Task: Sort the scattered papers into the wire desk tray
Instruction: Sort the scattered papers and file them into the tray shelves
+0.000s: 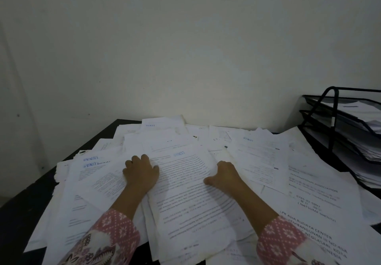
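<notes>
Now the gathering step is underway: the left hand (141,173) and right hand (224,174) are gripping opposite edges of the printed sheet (185,186) at frame centre, atop scattered papers (257,157) covering the worktop (26,198). Next, probably, lifting it toward the wire desk tray (338,128) at right.
</notes>
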